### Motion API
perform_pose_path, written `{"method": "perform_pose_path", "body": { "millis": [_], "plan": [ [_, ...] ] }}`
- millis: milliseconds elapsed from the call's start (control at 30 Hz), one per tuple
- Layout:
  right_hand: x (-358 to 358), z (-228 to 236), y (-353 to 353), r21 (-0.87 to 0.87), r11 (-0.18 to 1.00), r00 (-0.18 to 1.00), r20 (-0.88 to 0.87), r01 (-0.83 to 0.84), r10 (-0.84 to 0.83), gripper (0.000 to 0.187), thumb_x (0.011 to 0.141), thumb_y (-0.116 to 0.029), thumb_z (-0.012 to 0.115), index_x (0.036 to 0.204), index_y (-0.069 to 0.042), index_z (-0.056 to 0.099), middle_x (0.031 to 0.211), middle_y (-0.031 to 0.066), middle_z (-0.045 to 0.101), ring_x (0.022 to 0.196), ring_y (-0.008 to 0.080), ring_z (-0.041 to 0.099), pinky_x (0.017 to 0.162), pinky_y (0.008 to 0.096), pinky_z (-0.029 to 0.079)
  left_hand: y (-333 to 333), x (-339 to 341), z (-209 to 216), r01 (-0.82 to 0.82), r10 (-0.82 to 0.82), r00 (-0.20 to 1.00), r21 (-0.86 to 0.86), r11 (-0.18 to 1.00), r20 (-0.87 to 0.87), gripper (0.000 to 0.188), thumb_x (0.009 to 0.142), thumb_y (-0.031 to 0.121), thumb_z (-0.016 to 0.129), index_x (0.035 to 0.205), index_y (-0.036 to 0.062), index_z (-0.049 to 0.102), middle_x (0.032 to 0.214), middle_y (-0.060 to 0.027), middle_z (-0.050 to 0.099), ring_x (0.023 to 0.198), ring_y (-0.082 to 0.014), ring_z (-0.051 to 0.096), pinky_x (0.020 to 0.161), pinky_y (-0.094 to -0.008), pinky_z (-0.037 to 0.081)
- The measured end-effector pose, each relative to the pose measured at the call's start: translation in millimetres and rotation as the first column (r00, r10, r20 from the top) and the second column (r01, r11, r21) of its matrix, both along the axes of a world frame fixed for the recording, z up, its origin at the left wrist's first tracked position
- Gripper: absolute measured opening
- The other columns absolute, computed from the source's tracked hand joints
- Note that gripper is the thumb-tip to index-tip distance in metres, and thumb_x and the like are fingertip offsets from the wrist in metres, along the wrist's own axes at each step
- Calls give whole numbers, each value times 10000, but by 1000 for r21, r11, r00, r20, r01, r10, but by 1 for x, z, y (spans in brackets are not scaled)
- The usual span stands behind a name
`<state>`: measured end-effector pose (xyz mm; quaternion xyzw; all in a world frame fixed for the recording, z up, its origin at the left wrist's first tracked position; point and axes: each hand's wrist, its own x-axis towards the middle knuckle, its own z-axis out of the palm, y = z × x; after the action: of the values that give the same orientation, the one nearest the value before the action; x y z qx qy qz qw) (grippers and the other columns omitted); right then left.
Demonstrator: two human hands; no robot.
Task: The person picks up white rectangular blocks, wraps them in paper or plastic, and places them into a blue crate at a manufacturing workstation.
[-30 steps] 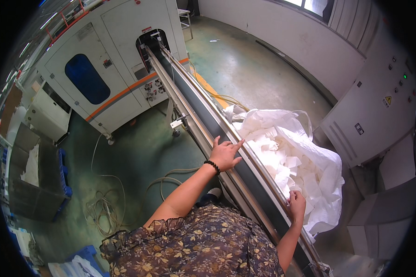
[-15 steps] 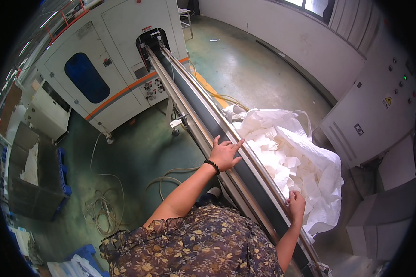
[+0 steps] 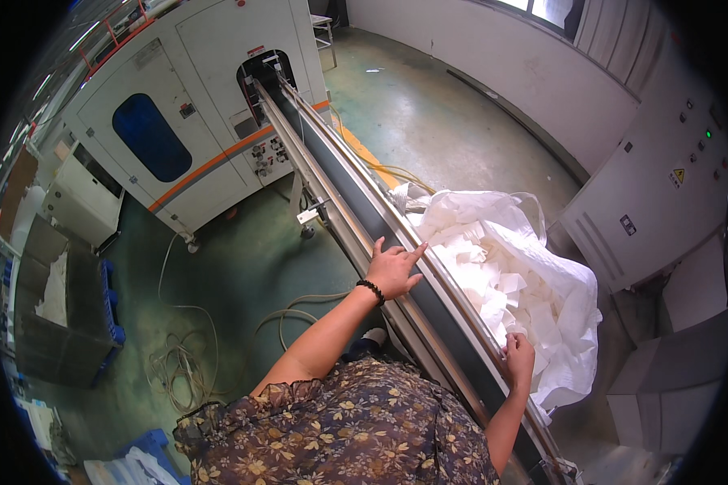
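Note:
My left hand [image 3: 393, 269], with a dark beaded bracelet at the wrist, lies across the narrow conveyor [image 3: 356, 206]. Its fingers are spread and nothing is in them; one fingertip reaches the metal rail on the far side. By that same rail, closer to my body, is my right hand [image 3: 518, 358], its fingers bent together beside the large white woven bag [image 3: 576, 299]. Whether a piece is pinched there is too small to tell. Loose white pieces [image 3: 505, 291], flat and paper-like, fill the bag. The stretch of dark belt between my hands carries no pieces.
The conveyor runs into an opening in a large white machine [image 3: 210, 89] with an orange stripe. A grey control cabinet [image 3: 647, 186] stands right of the bag. A coiled hose [image 3: 178, 376] lies on the green floor at left, near a grey bin [image 3: 57, 311].

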<state>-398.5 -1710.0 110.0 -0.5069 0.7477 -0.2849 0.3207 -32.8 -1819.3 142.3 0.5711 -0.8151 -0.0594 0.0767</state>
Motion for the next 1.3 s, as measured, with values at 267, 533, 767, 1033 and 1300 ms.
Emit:
{"method": "perform_pose_path", "body": {
  "millis": [267,533,767,1033,1300],
  "plan": [
    [3,3,0,16,1000,1000,-26,-2,3,263,959,-236,558,984,0,674,687,133,673,628,221,668,630,362,507,1,2,-1,-2,2,1000,1,1000,-1,736,927,432,555,1556,242,223,1192,-55,670,1226,-267,545,1124,-599,162],
    [2,4,0,-11,1000,1000,-7,-8,8,247,960,-210,563,983,6,680,693,92,641,600,150,591,573,311,466,0,-1,-1,-2,1,1000,-20,1000,-26,708,921,421,562,1539,222,280,1161,-63,682,1218,-247,545,1140,-597,143],
    [-2,-5,-2,-51,998,999,-21,-31,30,245,951,-208,560,952,11,671,702,94,640,595,149,583,544,312,458,-3,0,4,-29,29,1000,81,996,-3,740,882,461,592,1524,209,322,1171,-108,666,1191,-268,561,1114,-606,177],
    [-27,-54,-9,-70,997,973,228,39,-22,223,956,-164,542,882,27,631,626,64,557,499,130,529,427,286,425,-2,-4,9,17,-16,1000,68,998,-14,768,916,427,570,1559,205,214,1187,-116,650,1194,-275,564,1121,-611,182],
    [-15,-32,-8,-15,996,995,41,-90,90,314,990,-210,512,1039,82,617,684,102,546,575,142,489,476,303,421,3,1,7,-23,25,1000,99,995,-19,771,921,409,570,1565,218,191,1171,-94,655,1192,-264,564,1125,-606,178]
  ]
}}
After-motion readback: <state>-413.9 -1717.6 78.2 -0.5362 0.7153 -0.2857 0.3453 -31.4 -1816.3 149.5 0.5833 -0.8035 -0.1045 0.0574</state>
